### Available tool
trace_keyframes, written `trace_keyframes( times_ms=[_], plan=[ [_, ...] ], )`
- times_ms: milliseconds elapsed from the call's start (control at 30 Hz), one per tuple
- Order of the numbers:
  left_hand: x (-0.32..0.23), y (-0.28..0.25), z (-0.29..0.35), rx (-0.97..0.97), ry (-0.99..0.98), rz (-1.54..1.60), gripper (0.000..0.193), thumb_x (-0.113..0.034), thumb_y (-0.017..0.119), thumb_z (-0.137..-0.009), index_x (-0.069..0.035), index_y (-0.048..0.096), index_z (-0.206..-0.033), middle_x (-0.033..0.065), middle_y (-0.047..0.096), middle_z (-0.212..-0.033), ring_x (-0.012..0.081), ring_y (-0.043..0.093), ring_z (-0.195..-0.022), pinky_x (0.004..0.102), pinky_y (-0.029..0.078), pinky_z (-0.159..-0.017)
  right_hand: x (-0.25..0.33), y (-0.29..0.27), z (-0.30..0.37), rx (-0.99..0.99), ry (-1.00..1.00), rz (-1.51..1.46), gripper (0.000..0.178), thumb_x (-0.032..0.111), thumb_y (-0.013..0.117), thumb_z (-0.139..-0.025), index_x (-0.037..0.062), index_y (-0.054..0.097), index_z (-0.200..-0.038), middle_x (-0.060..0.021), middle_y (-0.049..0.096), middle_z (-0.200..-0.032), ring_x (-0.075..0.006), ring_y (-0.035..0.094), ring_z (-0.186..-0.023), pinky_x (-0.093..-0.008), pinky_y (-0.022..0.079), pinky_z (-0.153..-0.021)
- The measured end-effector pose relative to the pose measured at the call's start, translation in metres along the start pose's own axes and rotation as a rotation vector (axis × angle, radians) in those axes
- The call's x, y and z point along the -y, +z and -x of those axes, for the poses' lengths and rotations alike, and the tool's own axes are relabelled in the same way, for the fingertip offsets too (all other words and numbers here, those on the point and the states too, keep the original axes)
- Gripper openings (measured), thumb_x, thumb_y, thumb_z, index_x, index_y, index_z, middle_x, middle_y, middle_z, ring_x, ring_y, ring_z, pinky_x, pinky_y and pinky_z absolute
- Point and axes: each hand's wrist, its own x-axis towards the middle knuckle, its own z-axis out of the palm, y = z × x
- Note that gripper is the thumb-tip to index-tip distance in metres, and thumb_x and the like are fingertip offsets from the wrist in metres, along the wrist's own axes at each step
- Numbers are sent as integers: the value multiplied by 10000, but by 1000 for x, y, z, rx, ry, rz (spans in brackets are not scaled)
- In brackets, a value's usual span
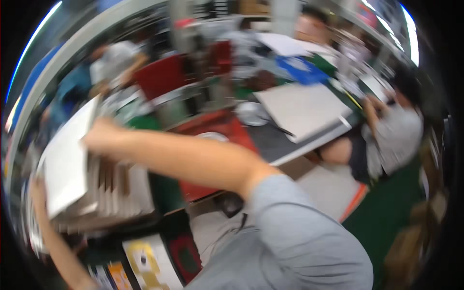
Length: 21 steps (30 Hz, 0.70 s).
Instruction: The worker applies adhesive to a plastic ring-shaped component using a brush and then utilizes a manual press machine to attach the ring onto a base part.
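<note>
At the left, a white board (70, 164) stands tilted against a stack of pale cardboard pieces (121, 193) with layered edges. My right arm stretches across to it, and my right hand (104, 137) is closed at its upper right edge. Along the opposite edge, my left hand (38, 193) grips the board low at its side. Motion blur smears the fingers of both hands. Whether the board is one sheet or several cannot be made out.
Below the stack lies a white sheet with yellow shapes (145, 261). A red-topped table (222, 128) stands ahead. Farther right, a large pale board (304, 108) lies on a dark table, near a seated person in grey (396, 135). Another person (116, 60) works at the far left.
</note>
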Motion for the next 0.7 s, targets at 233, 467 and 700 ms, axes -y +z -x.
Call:
trace_keyframes(
  times_ms=[233, 467, 700],
  plan=[
    [28, 13, -49, 302, 19, -59, 528, -450, 543, -1087, 23, 607, -1312, 319, 672, -1254, 469, 652, -1162, 477, 507, -974, 8, 14, -29, -170, 109, 6, 110, -23, 665, -838, -83, 674, -930, -246, 716, -863, -399, 708, -595, -500, 527, -482],
    [-47, 19, -58, 109, 111, -72, 517, -443, 501, -1110, 55, 597, -1211, 348, 658, -1194, 508, 624, -1126, 516, 491, -938, -31, 26, -71, -145, 66, 270, 349, 28, 699, -846, -84, 709, -1176, -278, 726, -1199, -456, 705, -1143, -420, 564, -979],
    [-9, -53, -53, 1, 296, -236, 506, -390, 486, -1125, 25, 566, -1402, 299, 653, -1234, 442, 622, -1154, 457, 491, -950, 28, 11, -4, 123, -9, -510, 483, -6, 538, -915, -102, 430, -1375, -315, 631, -1205, -457, 735, -701, -436, 612, -467]
  ],
)
